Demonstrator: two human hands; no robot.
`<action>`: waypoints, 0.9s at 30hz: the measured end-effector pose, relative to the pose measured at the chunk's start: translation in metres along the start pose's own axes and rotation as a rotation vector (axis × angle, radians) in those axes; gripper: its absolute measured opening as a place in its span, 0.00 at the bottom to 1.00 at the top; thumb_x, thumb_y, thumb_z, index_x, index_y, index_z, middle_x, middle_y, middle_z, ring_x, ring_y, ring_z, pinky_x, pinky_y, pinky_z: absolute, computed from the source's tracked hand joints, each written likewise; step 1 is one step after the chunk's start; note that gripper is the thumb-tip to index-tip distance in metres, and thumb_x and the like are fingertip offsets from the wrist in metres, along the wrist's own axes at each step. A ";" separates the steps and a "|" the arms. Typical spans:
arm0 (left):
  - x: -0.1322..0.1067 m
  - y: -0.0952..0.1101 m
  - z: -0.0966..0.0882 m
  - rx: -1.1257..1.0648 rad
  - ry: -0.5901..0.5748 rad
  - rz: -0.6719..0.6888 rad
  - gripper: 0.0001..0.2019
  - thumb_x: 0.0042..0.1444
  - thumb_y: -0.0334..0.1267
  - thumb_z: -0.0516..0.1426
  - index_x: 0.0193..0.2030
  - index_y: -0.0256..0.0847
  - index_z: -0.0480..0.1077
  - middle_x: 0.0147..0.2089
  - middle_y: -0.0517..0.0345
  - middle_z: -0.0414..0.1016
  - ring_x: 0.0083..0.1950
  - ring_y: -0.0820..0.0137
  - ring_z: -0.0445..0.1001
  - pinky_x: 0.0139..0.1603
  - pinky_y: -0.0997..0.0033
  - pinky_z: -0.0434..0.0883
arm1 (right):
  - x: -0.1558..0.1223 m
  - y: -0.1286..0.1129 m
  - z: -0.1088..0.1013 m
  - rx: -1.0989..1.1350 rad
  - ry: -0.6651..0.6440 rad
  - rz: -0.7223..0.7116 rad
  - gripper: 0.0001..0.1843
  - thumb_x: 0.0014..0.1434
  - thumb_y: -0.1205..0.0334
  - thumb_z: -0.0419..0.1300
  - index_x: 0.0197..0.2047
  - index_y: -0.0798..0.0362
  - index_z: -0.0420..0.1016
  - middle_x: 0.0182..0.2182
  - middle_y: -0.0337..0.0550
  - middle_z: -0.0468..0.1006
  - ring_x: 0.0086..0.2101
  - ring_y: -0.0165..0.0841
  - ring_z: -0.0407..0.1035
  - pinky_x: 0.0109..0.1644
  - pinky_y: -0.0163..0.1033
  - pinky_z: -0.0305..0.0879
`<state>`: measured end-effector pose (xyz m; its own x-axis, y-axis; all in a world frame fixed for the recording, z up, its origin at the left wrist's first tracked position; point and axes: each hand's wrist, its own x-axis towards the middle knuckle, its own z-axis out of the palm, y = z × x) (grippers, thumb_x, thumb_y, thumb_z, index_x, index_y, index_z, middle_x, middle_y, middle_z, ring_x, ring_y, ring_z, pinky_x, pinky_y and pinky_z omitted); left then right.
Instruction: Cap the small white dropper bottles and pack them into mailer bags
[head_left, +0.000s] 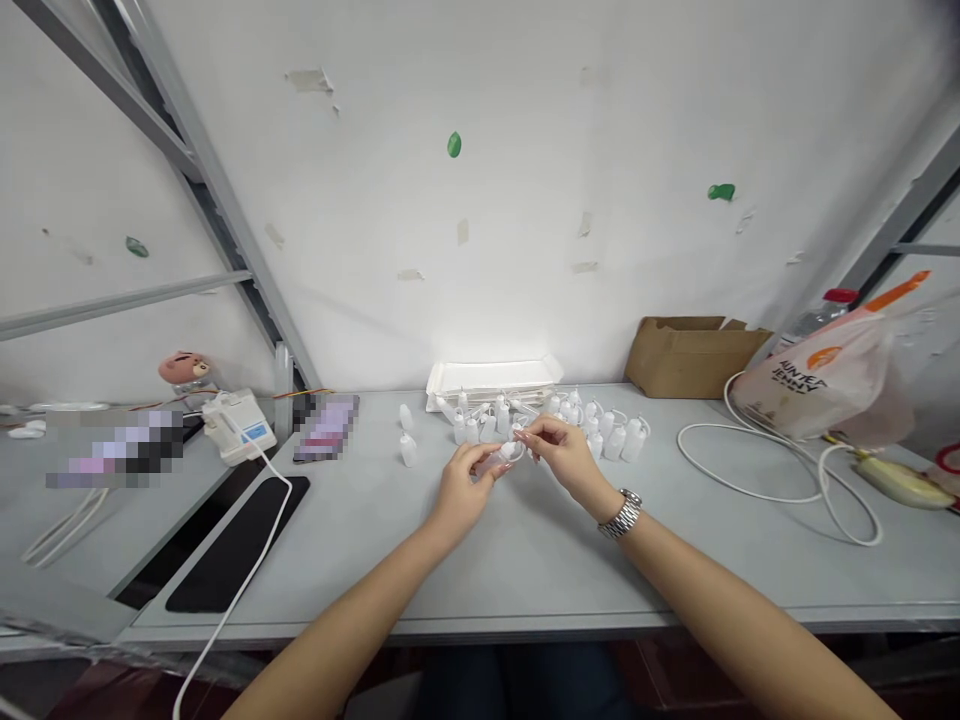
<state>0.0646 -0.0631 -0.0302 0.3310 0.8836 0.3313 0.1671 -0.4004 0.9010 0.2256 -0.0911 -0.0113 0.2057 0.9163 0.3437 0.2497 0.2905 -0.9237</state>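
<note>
My left hand (463,487) is closed round a small white plastic bottle (496,462) just above the grey table (525,560). My right hand (561,450), with a metal watch at the wrist, pinches the bottle's top end with its fingertips. The two hands meet at the table's middle. Right behind them stands a cluster of several small white bottles (600,425), some upright, some lying. Two more bottles (407,438) stand apart to the left. A white tray (491,378) lies against the wall behind the cluster.
An open cardboard box (694,355) sits at the back right. A plastic bag (829,385) and a looped white cable (780,470) lie at the right. At the left are a black pad (240,545), a white device (236,425) with a cord, and a metal frame post.
</note>
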 end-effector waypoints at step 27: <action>0.001 -0.008 0.003 -0.056 -0.047 -0.020 0.11 0.48 0.41 0.59 0.38 0.40 0.73 0.36 0.56 0.71 0.35 0.70 0.69 0.36 0.70 0.66 | -0.006 -0.002 0.011 0.130 0.093 0.059 0.17 0.46 0.46 0.63 0.22 0.52 0.70 0.20 0.36 0.66 0.20 0.28 0.60 0.26 0.37 0.58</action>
<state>0.0662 -0.0596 -0.0375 0.3715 0.8783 0.3009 0.1227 -0.3677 0.9218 0.2133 -0.0938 -0.0133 0.3049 0.9050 0.2966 0.1115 0.2753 -0.9549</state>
